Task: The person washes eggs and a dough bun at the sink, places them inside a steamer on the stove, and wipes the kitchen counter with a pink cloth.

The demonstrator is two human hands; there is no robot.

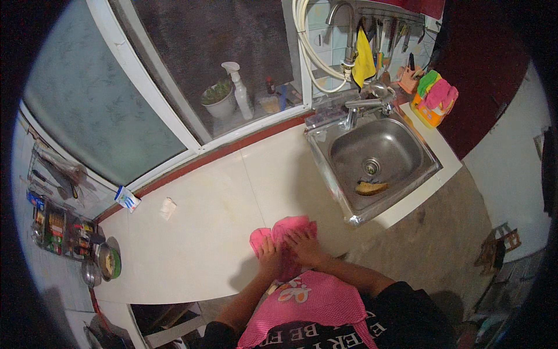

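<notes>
A pink cloth [293, 223] is bunched at the front edge of a pale tiled countertop [205, 235], close against my body. My left hand [269, 256] presses and grips its left part, fingers spread over the fabric. Just beside it, my right hand [304, 248] holds the right part in the same way. The cloth's lower end drops toward my pink apron [301, 296], and the undersides of both hands are hidden. To the left on the counter lies a crumpled white tissue or wrapper [168, 208].
On the right, a steel sink [392, 144] holds a brown sponge [371, 188] beside its drain. A faucet [353, 115] stands behind it. Several cloths top an orange container [429, 114]. Metal bowls [104, 261] and a spice rack [56, 231] occupy the far left; a spray bottle [242, 94] stands on the windowsill.
</notes>
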